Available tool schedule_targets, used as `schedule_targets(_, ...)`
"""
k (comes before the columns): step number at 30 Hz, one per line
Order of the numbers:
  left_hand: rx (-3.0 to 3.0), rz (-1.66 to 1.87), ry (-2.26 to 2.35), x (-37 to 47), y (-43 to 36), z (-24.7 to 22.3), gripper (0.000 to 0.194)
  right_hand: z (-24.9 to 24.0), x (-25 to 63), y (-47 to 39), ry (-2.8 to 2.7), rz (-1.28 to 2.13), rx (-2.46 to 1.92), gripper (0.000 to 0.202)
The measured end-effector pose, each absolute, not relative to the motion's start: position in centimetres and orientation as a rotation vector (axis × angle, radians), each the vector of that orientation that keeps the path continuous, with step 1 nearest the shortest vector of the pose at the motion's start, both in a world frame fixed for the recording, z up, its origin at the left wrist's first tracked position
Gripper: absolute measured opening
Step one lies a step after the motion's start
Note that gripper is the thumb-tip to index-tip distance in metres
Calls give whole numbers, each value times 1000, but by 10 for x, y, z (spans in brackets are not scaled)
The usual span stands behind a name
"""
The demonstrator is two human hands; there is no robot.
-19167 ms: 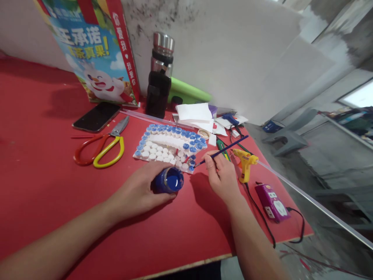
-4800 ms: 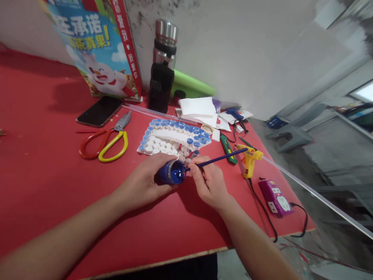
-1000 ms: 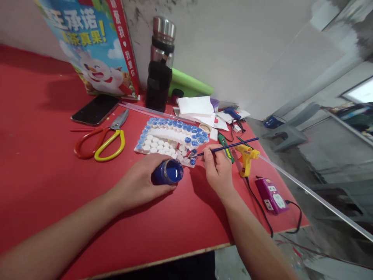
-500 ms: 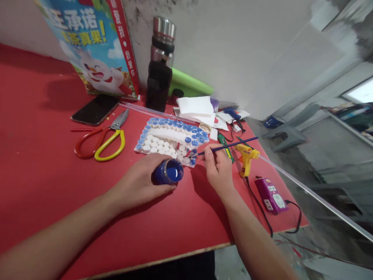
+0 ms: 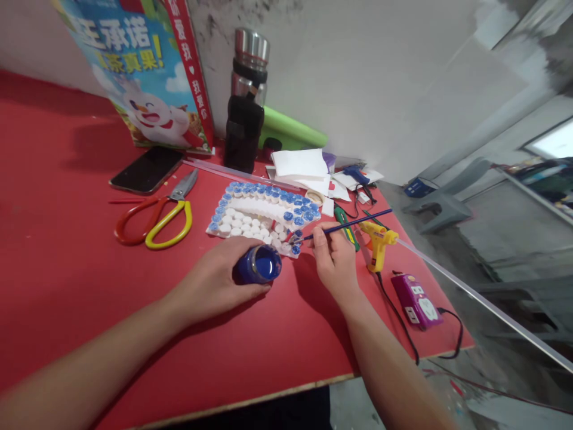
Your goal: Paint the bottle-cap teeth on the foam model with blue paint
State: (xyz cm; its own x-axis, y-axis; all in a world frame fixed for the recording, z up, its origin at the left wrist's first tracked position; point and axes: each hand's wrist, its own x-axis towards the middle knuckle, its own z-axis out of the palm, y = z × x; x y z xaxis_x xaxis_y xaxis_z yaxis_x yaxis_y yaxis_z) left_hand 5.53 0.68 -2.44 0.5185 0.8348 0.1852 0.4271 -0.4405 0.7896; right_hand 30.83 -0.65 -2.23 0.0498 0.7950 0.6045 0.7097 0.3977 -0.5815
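My left hand is wrapped round a small jar of blue paint, tilted so its open mouth faces me. Between the thumb and fingers of my right hand is a thin paintbrush with a dark blue handle. Its tip meets the near right corner of a white foam-like board covered in small round white pieces. Blue colours the pieces along the board's far and left edges and at its right end; those in the near middle are white. The jar stands just in front of the board.
Left of the board lie red-and-yellow-handled scissors and a phone. Behind are a dark bottle, a picture bag and white sheets. To the right are a green cutter, a yellow glue gun and a purple power socket.
The brush handle's far end has dipped slightly and shifted a little left. My left hand and the jar stay in place.
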Motion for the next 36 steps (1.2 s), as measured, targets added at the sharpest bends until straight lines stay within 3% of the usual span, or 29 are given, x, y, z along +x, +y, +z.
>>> schedule_targets(36,2076,768,1035,57,7,-25,52,-17,303,-13,-1694,136,-1316,17)
